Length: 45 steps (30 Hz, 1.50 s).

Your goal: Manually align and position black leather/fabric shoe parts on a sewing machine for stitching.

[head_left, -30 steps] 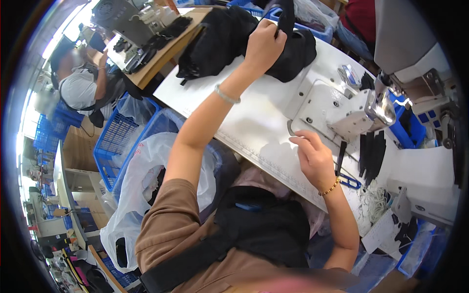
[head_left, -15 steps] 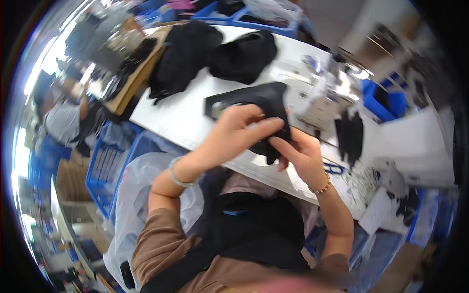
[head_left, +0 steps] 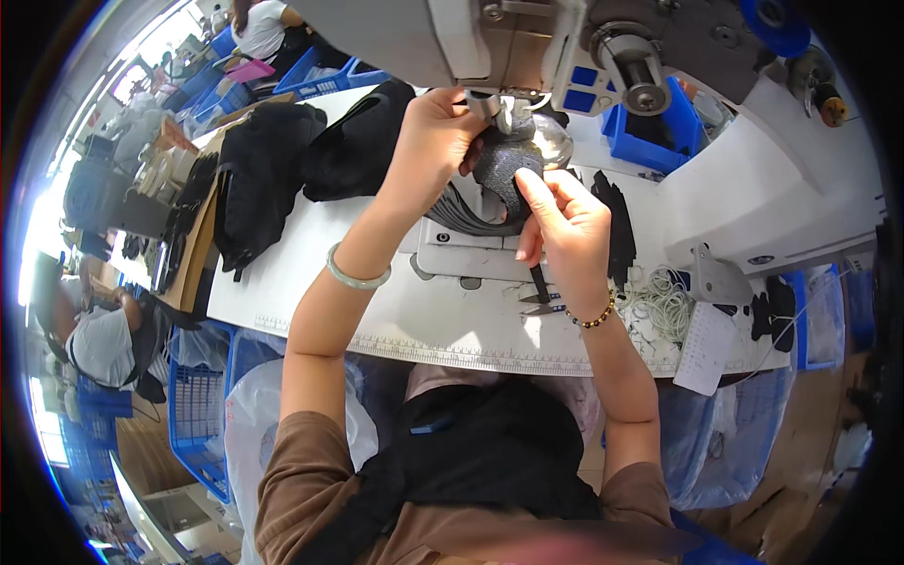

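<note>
A dark grey curved fabric piece (head_left: 507, 179) is at the needle area of a sewing machine (head_left: 513, 47), its ribbed lower edge bending round to the left. My left hand (head_left: 441, 137) is closed on its far left part, right beside the metal presser parts, which partly hide the fingertips. With thumb and fingers, my right hand (head_left: 570, 226) pinches the piece's right edge. Below it, a small pair of thread snips (head_left: 543, 303) lies on the white table (head_left: 377, 320).
Black fabric pieces (head_left: 268, 169) lie in a heap on the left. At the right are black strips (head_left: 617, 235), tangled white cord (head_left: 664, 306) and a white card (head_left: 704, 350). A blue bin (head_left: 650, 141) stands behind. Blue baskets (head_left: 200, 414) sit lower left; another person (head_left: 99, 344) works beyond.
Both hands have carried the fabric piece from above the table to the sewing machine's needle area. The view has shifted, so the machine head now fills the top.
</note>
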Each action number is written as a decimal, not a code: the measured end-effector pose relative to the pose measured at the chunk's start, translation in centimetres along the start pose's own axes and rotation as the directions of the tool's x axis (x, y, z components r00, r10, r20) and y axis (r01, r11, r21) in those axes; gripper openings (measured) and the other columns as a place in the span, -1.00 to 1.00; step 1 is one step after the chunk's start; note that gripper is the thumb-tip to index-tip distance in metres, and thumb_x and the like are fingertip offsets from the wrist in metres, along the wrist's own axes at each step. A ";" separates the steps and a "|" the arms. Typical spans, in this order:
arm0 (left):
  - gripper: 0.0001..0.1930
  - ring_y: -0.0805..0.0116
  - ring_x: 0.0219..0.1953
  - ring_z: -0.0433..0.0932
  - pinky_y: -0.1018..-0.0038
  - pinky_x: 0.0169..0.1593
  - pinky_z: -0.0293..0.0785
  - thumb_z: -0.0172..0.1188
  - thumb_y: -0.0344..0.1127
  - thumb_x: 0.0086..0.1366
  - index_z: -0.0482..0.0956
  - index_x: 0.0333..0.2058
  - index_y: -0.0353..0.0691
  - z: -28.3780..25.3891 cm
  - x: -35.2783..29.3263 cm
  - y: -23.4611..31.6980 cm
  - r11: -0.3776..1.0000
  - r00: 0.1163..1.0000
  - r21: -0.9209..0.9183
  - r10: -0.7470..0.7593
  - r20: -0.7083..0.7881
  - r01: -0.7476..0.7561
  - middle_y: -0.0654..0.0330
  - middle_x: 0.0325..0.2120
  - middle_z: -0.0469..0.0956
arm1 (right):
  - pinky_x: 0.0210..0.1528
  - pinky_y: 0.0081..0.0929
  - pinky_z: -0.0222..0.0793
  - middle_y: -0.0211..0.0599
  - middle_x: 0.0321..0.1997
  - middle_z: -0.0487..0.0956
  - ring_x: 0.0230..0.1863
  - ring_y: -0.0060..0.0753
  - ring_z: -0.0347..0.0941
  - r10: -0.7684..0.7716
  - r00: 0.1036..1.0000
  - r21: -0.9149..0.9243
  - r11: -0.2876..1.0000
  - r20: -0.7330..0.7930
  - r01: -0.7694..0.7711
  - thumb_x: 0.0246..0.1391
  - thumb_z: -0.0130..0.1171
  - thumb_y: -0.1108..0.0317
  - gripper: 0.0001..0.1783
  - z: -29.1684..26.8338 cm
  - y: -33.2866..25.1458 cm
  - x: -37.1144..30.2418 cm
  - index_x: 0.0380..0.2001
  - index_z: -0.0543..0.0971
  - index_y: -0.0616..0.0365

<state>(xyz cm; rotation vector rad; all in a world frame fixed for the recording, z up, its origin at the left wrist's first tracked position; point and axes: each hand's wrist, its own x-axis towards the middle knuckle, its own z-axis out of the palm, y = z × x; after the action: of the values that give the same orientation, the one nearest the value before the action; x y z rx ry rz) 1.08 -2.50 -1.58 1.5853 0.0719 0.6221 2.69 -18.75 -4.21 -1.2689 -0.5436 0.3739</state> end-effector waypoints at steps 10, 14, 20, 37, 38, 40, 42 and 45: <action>-0.77 0.59 -0.68 0.37 0.61 -0.61 0.28 -0.06 -0.36 0.30 0.47 -0.47 -0.37 -0.7 -0.1 0.9 0.971 0.985 0.176 0.172 -0.025 -0.165 0.28 -0.71 0.41 | -0.74 -0.77 0.24 -0.42 -0.63 0.52 -0.66 -0.68 0.46 -0.054 0.995 -0.019 0.998 0.086 0.056 0.04 0.20 0.35 -0.81 -1.7 -0.7 0.8 -0.43 0.56 0.30; -0.82 0.39 -0.45 0.50 0.57 -0.31 0.35 0.12 -0.29 0.21 0.46 -0.44 -0.30 -4.2 -3.6 -1.5 0.535 0.713 0.546 0.680 0.175 -0.644 0.21 -0.55 0.51 | -0.73 -0.83 0.12 -0.56 -0.63 0.46 -0.66 -0.80 0.33 -0.088 0.996 -0.480 0.874 0.005 0.080 0.06 0.16 0.40 -0.86 -5.4 2.1 -0.4 -0.30 0.54 0.20; -0.75 0.20 -0.18 0.50 0.43 -0.10 0.32 0.32 -0.26 0.02 0.52 -0.32 -0.19 -3.5 -8.8 -2.9 0.019 0.490 0.805 0.802 0.342 -0.593 0.19 -0.33 0.56 | -0.29 -0.38 0.39 -0.13 -0.34 0.46 -0.35 -0.22 0.45 0.000 0.995 -0.758 0.648 0.097 0.074 -0.09 0.21 0.43 -0.77 -6.1 6.9 -3.6 -0.35 0.42 0.25; -0.70 0.30 -0.40 0.47 0.48 -0.34 0.46 0.20 -0.56 0.02 0.49 -0.20 -0.31 1.9 -10.9 -4.8 0.722 0.799 0.391 0.376 0.470 -0.570 0.13 -0.30 0.46 | -0.77 -0.80 0.10 -0.48 -0.64 0.43 -0.72 -0.77 0.26 0.409 0.888 0.055 0.902 0.208 -0.428 0.05 0.14 0.49 -0.89 -6.2 1.7 -6.3 -0.33 0.49 0.27; -0.78 0.40 -0.46 0.50 0.56 -0.36 0.46 0.20 -0.59 0.07 0.51 -0.26 -0.33 2.5 -11.2 -4.3 0.808 0.864 0.371 0.305 0.401 -0.458 0.16 -0.35 0.49 | -0.77 -0.80 0.11 -0.47 -0.63 0.43 -0.72 -0.77 0.27 0.359 0.917 0.057 0.926 0.177 -0.373 0.05 0.13 0.49 -0.90 -6.2 1.6 -6.4 -0.33 0.48 0.26; -0.80 0.46 -0.45 0.51 0.60 -0.36 0.47 0.18 -0.59 0.07 0.52 -0.27 -0.34 3.2 -11.7 -4.2 0.909 0.919 0.281 0.208 0.336 -0.309 0.17 -0.36 0.50 | -0.75 -0.80 0.15 -0.44 -0.58 0.46 -0.71 -0.77 0.28 0.252 0.959 0.053 0.964 0.126 -0.260 0.07 0.12 0.50 -0.92 -6.0 1.9 -6.8 -0.34 0.47 0.25; -0.81 0.52 -0.39 0.55 0.64 -0.32 0.49 0.17 -0.58 0.07 0.54 -0.28 -0.35 3.9 -12.1 -3.5 0.997 0.966 0.072 -0.015 0.257 -0.004 0.18 -0.39 0.53 | -0.73 -0.81 0.16 -0.43 -0.55 0.47 -0.70 -0.77 0.28 0.220 0.970 0.031 0.974 0.101 -0.224 0.07 0.12 0.50 -0.91 -6.0 2.4 -6.9 -0.34 0.46 0.25; -0.83 0.51 -0.39 0.56 0.64 -0.33 0.50 0.19 -0.57 0.07 0.55 -0.30 -0.36 4.2 -12.1 -3.0 0.995 0.967 0.096 -0.006 0.255 -0.019 0.17 -0.40 0.55 | -0.71 -0.81 0.19 -0.41 -0.50 0.48 -0.68 -0.77 0.30 0.169 0.983 -0.008 0.986 0.077 -0.168 0.07 0.13 0.50 -0.90 -6.0 2.8 -6.9 -0.33 0.44 0.24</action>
<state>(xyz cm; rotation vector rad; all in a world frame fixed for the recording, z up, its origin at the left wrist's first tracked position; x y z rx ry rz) -6.42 -10.86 -8.52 1.7488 -0.0965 0.4197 0.55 -26.56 -9.37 -1.3095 -0.5030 0.5663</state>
